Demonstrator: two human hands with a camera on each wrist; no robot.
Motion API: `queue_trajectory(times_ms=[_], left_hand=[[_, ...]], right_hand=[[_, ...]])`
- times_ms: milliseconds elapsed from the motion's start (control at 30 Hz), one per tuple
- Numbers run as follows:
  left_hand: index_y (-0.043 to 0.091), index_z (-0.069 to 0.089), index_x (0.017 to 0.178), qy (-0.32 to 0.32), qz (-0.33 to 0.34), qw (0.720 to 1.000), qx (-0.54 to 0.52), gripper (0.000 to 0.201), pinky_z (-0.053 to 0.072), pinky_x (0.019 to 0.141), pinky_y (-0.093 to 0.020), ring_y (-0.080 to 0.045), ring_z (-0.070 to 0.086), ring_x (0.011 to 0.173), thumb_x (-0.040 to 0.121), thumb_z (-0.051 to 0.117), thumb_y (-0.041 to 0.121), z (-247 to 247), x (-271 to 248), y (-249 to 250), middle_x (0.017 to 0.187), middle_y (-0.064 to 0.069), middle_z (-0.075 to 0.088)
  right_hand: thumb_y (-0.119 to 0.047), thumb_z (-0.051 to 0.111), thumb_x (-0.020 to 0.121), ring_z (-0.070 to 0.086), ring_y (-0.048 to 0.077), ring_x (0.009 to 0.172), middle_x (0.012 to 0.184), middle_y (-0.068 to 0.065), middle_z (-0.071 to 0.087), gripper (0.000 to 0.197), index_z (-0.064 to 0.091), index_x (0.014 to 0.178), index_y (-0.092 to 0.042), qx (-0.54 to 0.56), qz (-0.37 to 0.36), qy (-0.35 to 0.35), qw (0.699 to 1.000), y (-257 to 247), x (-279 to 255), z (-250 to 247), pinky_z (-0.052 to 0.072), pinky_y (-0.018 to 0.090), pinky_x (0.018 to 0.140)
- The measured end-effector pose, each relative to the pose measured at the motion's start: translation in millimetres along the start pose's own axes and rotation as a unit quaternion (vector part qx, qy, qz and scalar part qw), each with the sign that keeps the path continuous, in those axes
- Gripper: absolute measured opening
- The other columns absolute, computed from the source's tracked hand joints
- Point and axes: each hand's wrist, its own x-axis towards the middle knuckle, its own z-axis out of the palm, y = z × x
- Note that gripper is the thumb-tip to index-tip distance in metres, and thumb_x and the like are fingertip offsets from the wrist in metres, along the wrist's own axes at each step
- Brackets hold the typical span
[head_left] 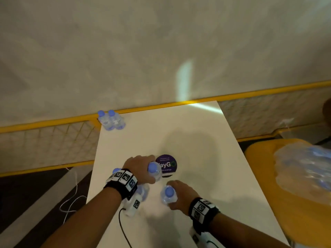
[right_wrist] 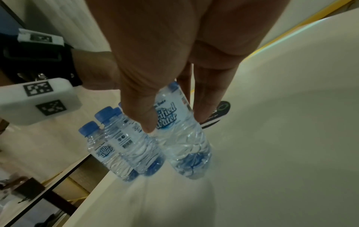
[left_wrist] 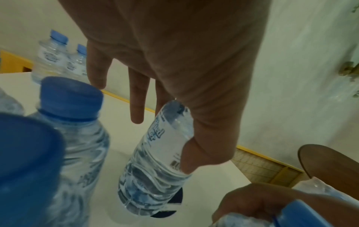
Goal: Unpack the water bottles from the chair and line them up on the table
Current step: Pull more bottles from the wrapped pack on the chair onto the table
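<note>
1. The shrink-wrapped clear plastic pack of water bottles (head_left: 302, 169) on the yellow moulded chair (head_left: 259, 158), well off to the right of both sets of fingers, looks largely full, so most of the unpacking seems to remain
2. On the white rectangular tabletop (head_left: 206, 140), two blue-capped clear bottles (head_left: 111, 120) stand at the far edge, well beyond the fingers; at least two more (right_wrist: 120, 142) stand just left of the right hand's fingers
3. The left hand (head_left: 141, 169) grasps a small clear blue-capped bottle (left_wrist: 157, 161), tilted, its base on a round dark purple sticker (head_left: 166, 165) reading partly "ayG"
4. The right hand (head_left: 180, 194) grasps another bottle (right_wrist: 180, 135), its label reading "Purified Water"
</note>
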Motion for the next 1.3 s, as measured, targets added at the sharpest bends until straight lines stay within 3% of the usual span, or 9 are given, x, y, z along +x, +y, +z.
queue_trajectory(times_ms=[333, 500, 667, 800, 867, 967, 1066, 1200, 1300], left_hand=[[0.036, 0.047, 0.097, -0.055, 0.002, 0.998, -0.032, 0.052, 0.055, 0.068, -0.032, -0.022, 0.065, 0.076, 0.057, 0.078, 0.048, 10, 9, -33, 0.084, 0.010, 0.064], [0.038, 0.048, 0.099, -0.079, 0.013, 0.996, -0.026, 0.047, 0.058, 0.074, -0.033, -0.019, 0.066, 0.078, 0.063, 0.078, 0.043, 15, 12, -40, 0.087, 0.011, 0.064], [0.040, 0.053, 0.100, -0.103, 0.018, 0.994, 0.001, 0.040, 0.058, 0.078, -0.033, -0.018, 0.067, 0.084, 0.068, 0.076, 0.036, 17, 15, -38, 0.094, 0.012, 0.067], [0.043, 0.054, 0.089, -0.110, 0.012, 0.993, 0.033, 0.031, 0.060, 0.077, -0.034, -0.019, 0.069, 0.080, 0.069, 0.076, 0.036, 18, 18, -32, 0.087, 0.013, 0.067], [0.043, 0.061, 0.103, -0.126, 0.026, 0.990, 0.061, 0.039, 0.059, 0.079, -0.037, -0.024, 0.070, 0.090, 0.071, 0.081, 0.034, 16, 21, -29, 0.099, 0.008, 0.070], [0.030, 0.062, 0.124, -0.133, 0.033, 0.987, 0.087, 0.052, 0.059, 0.086, -0.042, -0.029, 0.070, 0.101, 0.076, 0.083, 0.033, 14, 23, -28, 0.112, 0.000, 0.070], [0.032, 0.060, 0.131, -0.149, 0.026, 0.985, 0.083, 0.057, 0.058, 0.090, -0.040, -0.027, 0.069, 0.106, 0.079, 0.083, 0.032, 11, 23, -27, 0.120, 0.000, 0.070], [0.040, 0.037, 0.154, -0.140, 0.018, 0.990, 0.008, 0.092, 0.051, 0.103, -0.036, -0.021, 0.058, 0.129, 0.074, 0.081, 0.023, -17, 16, -33, 0.146, 0.004, 0.056], [0.036, 0.044, 0.149, -0.084, 0.034, 0.995, -0.037, 0.083, 0.048, 0.096, -0.027, -0.016, 0.057, 0.124, 0.074, 0.077, 0.019, -49, 9, -22, 0.143, 0.006, 0.055]], right_hand=[[-0.033, 0.077, 0.069, 0.060, 0.011, 0.094, 0.108, -0.011, 0.060, 0.050, 0.052, 0.113, -0.032, 0.029, 0.026, 0.039, 0.998, -42, 40, 36, 0.051, 0.030, 0.087], [-0.038, 0.068, 0.066, 0.062, 0.004, 0.071, 0.084, -0.013, 0.062, 0.032, 0.051, 0.091, -0.033, 0.001, 0.031, 0.047, 0.998, -49, 51, 46, 0.058, 0.028, 0.067], [-0.031, 0.070, 0.070, 0.063, 0.006, 0.068, 0.079, -0.012, 0.062, 0.027, 0.049, 0.086, -0.036, -0.007, 0.010, 0.050, 0.999, -52, 47, 43, 0.058, 0.027, 0.065], [-0.027, 0.074, 0.075, 0.064, 0.009, 0.069, 0.079, -0.008, 0.064, 0.024, 0.052, 0.083, -0.034, 0.004, -0.009, 0.039, 0.999, -60, 39, 36, 0.055, 0.023, 0.064], [-0.027, 0.074, 0.074, 0.064, 0.008, 0.067, 0.076, -0.007, 0.064, 0.025, 0.051, 0.080, -0.035, 0.009, -0.018, 0.030, 0.999, -59, 38, 35, 0.060, 0.030, 0.066], [-0.026, 0.077, 0.074, 0.064, 0.008, 0.075, 0.084, -0.010, 0.064, 0.032, 0.049, 0.084, -0.038, 0.016, -0.015, 0.023, 1.000, -64, 33, 28, 0.060, 0.035, 0.076], [-0.025, 0.079, 0.077, 0.061, 0.013, 0.090, 0.101, -0.007, 0.061, 0.040, 0.051, 0.104, -0.032, 0.018, -0.006, 0.005, 1.000, -65, 24, 18, 0.052, 0.030, 0.086], [-0.045, 0.082, 0.069, 0.055, 0.014, 0.108, 0.127, -0.006, 0.052, 0.074, 0.045, 0.131, -0.024, 0.023, 0.028, 0.014, 0.999, -26, 15, 12, 0.047, 0.029, 0.093], [-0.046, 0.079, 0.072, 0.061, 0.008, 0.096, 0.114, -0.009, 0.059, 0.053, 0.055, 0.116, -0.028, 0.039, 0.046, 0.028, 0.998, 24, -11, -11, 0.055, 0.029, 0.086]])
